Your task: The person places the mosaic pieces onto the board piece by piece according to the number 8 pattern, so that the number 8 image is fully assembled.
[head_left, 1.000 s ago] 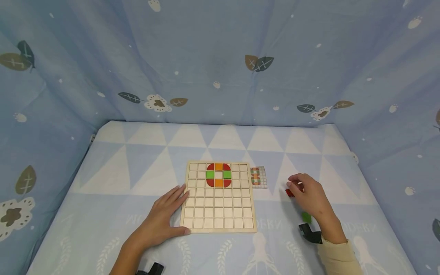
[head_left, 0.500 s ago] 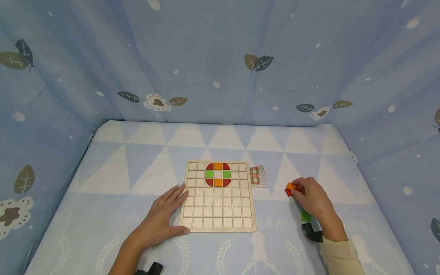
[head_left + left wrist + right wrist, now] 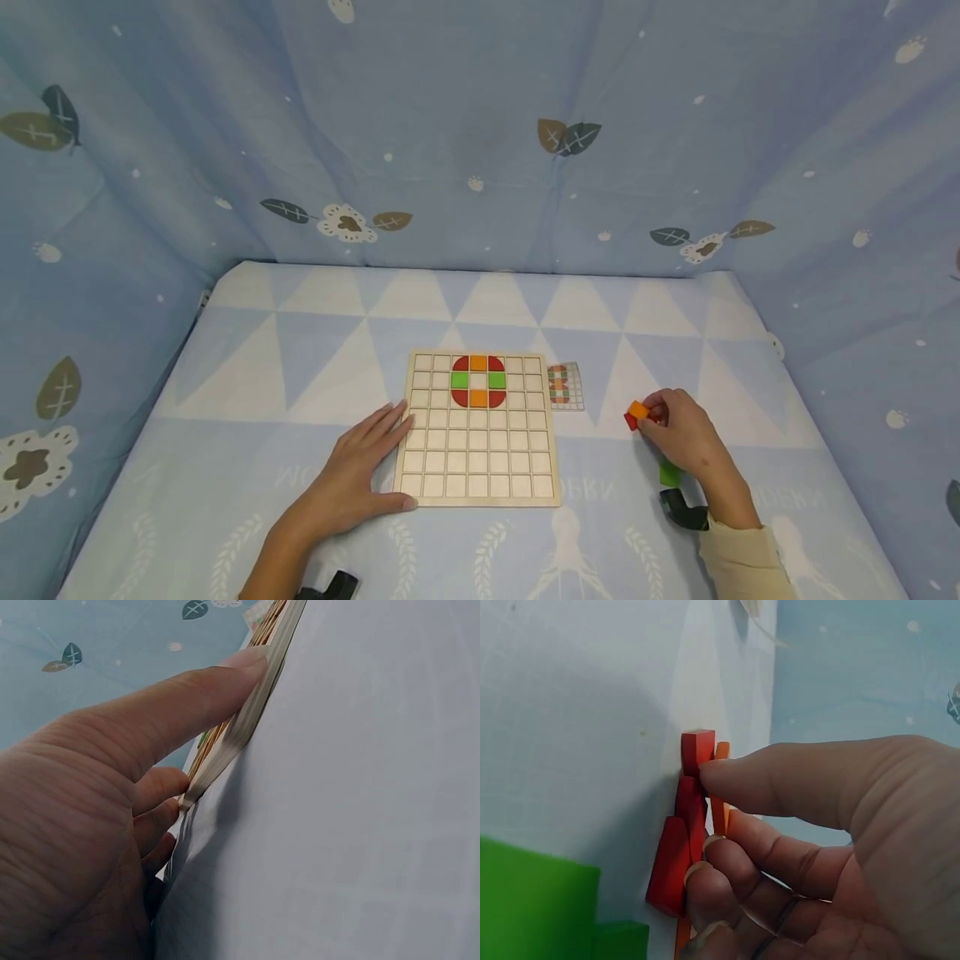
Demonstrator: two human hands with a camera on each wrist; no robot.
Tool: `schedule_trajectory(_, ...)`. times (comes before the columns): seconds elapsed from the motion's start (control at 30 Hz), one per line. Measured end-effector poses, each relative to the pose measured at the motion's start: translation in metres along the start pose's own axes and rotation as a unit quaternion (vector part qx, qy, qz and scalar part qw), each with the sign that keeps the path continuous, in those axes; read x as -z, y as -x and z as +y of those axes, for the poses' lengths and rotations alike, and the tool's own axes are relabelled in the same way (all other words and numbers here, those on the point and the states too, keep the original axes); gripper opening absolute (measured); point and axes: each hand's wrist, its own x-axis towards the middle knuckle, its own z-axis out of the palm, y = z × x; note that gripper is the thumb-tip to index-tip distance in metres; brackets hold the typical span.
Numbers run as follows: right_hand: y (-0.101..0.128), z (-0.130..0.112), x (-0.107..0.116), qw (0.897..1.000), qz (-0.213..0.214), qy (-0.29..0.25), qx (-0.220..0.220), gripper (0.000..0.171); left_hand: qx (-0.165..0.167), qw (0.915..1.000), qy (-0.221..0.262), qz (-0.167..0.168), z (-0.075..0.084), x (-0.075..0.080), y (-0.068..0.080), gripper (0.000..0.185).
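Blue leaf-print cloth [image 3: 480,125] walls in the scene on all sides, and a triangle-patterned sheet [image 3: 300,333] covers the flat surface. The wooden grid board [image 3: 477,467] lies flat, squared to the viewer, with a ring of red, orange and green tiles near its far edge. The left hand [image 3: 352,479] rests open and flat against the board's left edge. The right hand [image 3: 686,437], right of the board, pinches an orange tile [image 3: 637,409] above red tiles [image 3: 679,840]; its fingers hide most of that pile. A green tile [image 3: 670,474] lies beside the wrist. The small pattern card [image 3: 566,386] is too tiny to read.
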Motion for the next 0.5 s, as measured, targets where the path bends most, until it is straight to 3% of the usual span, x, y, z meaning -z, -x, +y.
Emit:
schedule_trajectory(0.23, 0.003, -0.007, -0.006, 0.999, 0.026, -0.033, 0.009, 0.025, 0.000, 1.0000, 0.006, 0.002, 0.001, -0.001, -0.001, 0.109)
schedule_trajectory(0.5, 0.001, -0.040, -0.026, 0.995, 0.034, -0.063, 0.068, 0.022, 0.004, 1.0000, -0.001, -0.002, 0.000, 0.000, -0.001, 0.110)
